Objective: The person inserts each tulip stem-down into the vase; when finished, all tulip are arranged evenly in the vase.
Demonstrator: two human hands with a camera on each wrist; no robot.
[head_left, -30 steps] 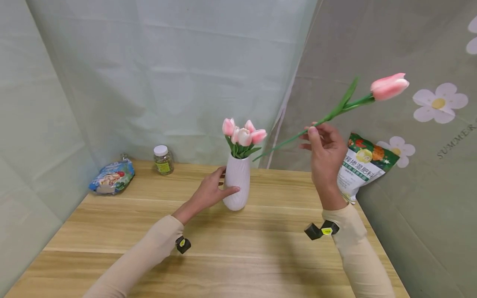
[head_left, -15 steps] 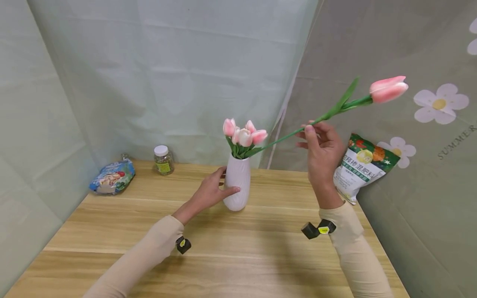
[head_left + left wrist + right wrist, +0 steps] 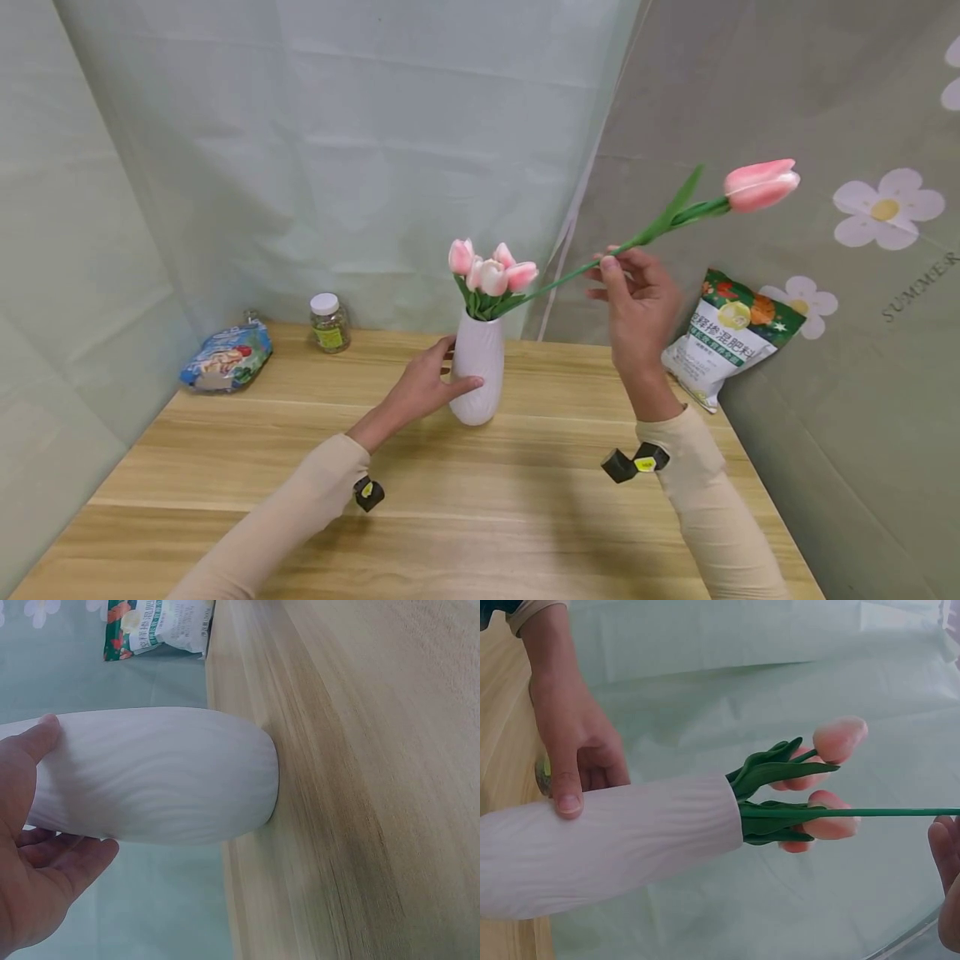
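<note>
A white ribbed vase point(image 3: 480, 367) stands upright on the table, holding several pink tulips point(image 3: 492, 277) with green leaves. My left hand point(image 3: 423, 383) grips the vase from its left side, thumb across the front; the left wrist view shows the vase point(image 3: 165, 776) between thumb and fingers. Up to the right, my right hand point(image 3: 641, 304) pinches the green stem of a single pink tulip point(image 3: 761, 185). That stem slants down to the left, and its lower end is lost among the leaves at the vase mouth. In the right wrist view the stem point(image 3: 900, 812) runs to the vase's opening.
A clear jar with a white lid point(image 3: 328, 323) stands at the table's back left, right of a blue bag point(image 3: 227, 357). A green and white bag point(image 3: 723, 342) leans against the right wall. Cloth walls point(image 3: 360, 150) enclose the wooden table point(image 3: 465, 517).
My right hand has moved left and slightly down with the tulip. Its stem end, first just right of the vase mouth, now meets the leaves there. The left hand and vase stay put.
</note>
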